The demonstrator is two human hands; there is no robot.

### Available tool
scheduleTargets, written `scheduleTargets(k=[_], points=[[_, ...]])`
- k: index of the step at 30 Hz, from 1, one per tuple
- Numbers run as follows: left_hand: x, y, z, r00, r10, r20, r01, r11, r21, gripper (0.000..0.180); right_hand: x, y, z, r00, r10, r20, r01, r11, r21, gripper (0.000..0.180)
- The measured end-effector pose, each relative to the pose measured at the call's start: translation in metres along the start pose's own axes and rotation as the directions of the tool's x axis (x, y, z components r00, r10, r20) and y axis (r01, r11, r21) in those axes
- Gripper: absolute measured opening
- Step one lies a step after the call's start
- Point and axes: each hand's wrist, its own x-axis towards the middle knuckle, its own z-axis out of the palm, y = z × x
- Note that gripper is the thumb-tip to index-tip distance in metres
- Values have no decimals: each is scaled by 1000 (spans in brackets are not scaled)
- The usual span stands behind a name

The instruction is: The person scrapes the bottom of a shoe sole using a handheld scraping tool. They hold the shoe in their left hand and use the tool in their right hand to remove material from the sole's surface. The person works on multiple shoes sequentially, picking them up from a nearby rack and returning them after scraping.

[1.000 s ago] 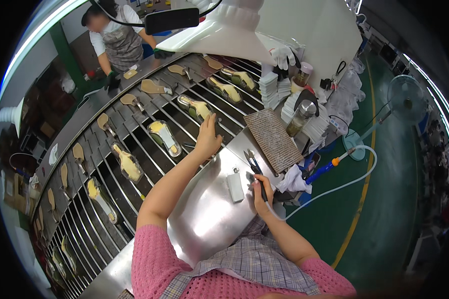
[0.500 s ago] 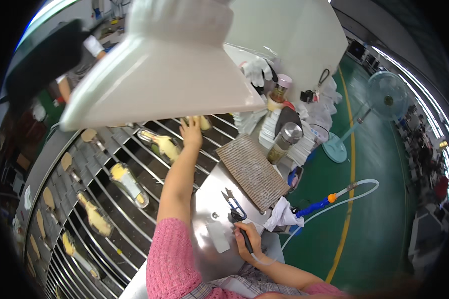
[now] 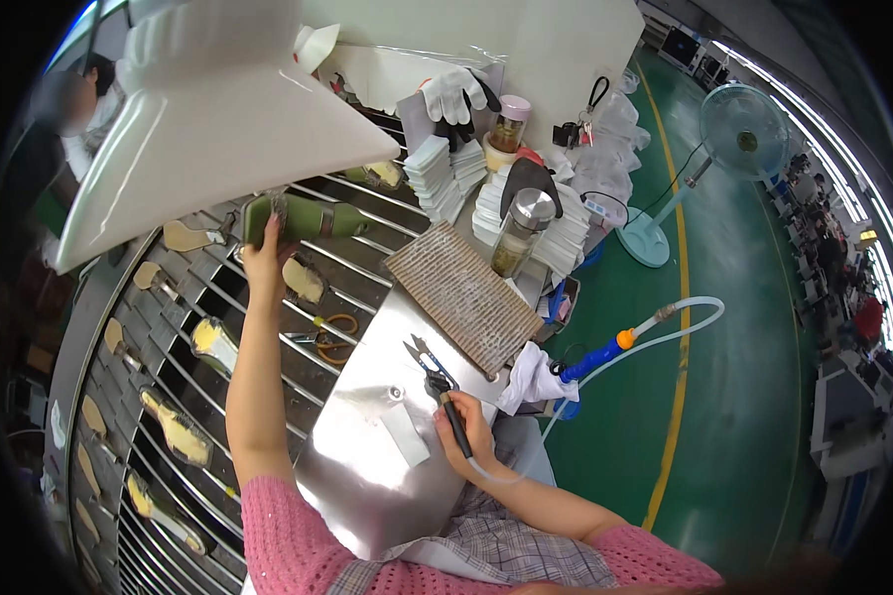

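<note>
- Left hand (image 3: 261,260) stretched far out over the slatted conveyor rack (image 3: 159,397), fingers closed around the near end of a green shoe (image 3: 313,218), held up just above the bars.
- Right hand (image 3: 463,428) resting near the right edge of the shiny metal surface (image 3: 367,476), curled tight around a black pen-shaped tool (image 3: 453,421) with a thin tube trailing from it toward the body.
- Small snips (image 3: 425,354) lying on the surface just beyond the right hand, close to the tool's tip.
- Pale rectangular strip (image 3: 405,436) flat on the surface, left of the right hand.
- Orange-handled scissors (image 3: 322,330) on the rack bars, near the left forearm.
- Yellowish insoles (image 3: 179,431) spaced along the rack to the left, one (image 3: 303,281) just near of the left hand.
- Ribbed brown mat (image 3: 463,297) at the far end of the surface; lidded jar (image 3: 519,233) standing just beyond it, stacks of white pieces (image 3: 437,178) around that.
- White cloth (image 3: 531,377) hanging off the right edge of the surface, blue-handled hose nozzle (image 3: 590,359) beside it.
- Standing fan (image 3: 739,134) far right on the green floor.
- Another person (image 3: 74,119) at far left, partly hidden behind a large white lamp shade (image 3: 208,129).
</note>
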Motion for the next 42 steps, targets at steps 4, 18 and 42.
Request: scheduleTargets(k=[4, 18, 42], points=[[-110, 55, -44, 998, 43, -53, -63, 885, -461, 50, -1, 0, 8, 993, 84, -82, -76, 993, 95, 33], [-421, 79, -61, 978, 50, 203, -183, 671, 718, 113, -7, -86, -49, 963, 1, 271, -75, 962, 264, 11], [-445, 42, -47, 908, 65, 414, -411, -45, 910, 83, -16, -89, -32, 889, -266, 373, 209, 960, 184, 6]])
